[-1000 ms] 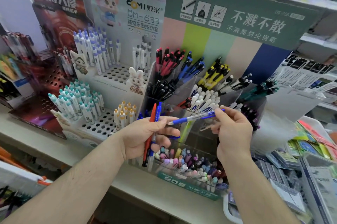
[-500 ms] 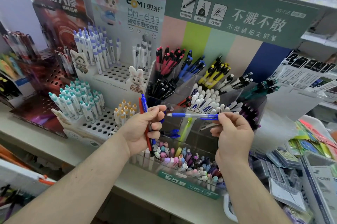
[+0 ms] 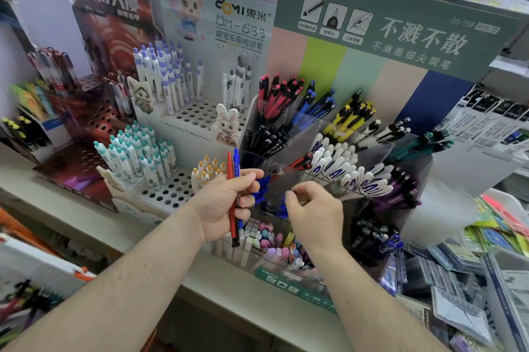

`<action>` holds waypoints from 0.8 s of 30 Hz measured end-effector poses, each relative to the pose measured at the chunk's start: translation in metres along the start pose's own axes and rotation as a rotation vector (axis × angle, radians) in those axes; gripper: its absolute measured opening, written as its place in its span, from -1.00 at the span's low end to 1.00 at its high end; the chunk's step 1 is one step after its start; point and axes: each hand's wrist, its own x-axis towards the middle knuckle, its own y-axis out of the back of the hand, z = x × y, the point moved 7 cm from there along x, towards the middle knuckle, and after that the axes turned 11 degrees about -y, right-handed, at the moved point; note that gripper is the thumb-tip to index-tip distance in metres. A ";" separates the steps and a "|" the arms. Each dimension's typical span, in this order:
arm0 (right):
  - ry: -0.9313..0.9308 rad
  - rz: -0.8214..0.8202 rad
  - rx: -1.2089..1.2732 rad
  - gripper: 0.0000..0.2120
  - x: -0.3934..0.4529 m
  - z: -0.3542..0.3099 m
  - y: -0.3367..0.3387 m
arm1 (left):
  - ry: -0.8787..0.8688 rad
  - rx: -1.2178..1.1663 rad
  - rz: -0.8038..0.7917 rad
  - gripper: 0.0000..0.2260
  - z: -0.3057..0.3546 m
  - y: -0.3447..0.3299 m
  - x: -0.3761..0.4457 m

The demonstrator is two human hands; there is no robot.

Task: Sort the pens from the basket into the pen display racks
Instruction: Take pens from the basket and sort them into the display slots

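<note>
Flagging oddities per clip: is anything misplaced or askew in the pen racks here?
One thing: a red-and-black pen lies among the white pens in the clear rack, unlike its neighbours. Otherwise the compartments look sorted by colour, and nothing looks spilled or damaged.

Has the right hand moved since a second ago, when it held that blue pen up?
Yes. The right hand has dropped lower and leftward against the clear rack, toward the compartment of blue pens; the blue pen is no longer visible in it.
</note>
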 end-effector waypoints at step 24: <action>-0.149 -0.286 0.458 -0.87 -0.005 -0.022 0.019 | 0.200 0.266 -0.463 -0.86 -0.012 -0.039 -0.026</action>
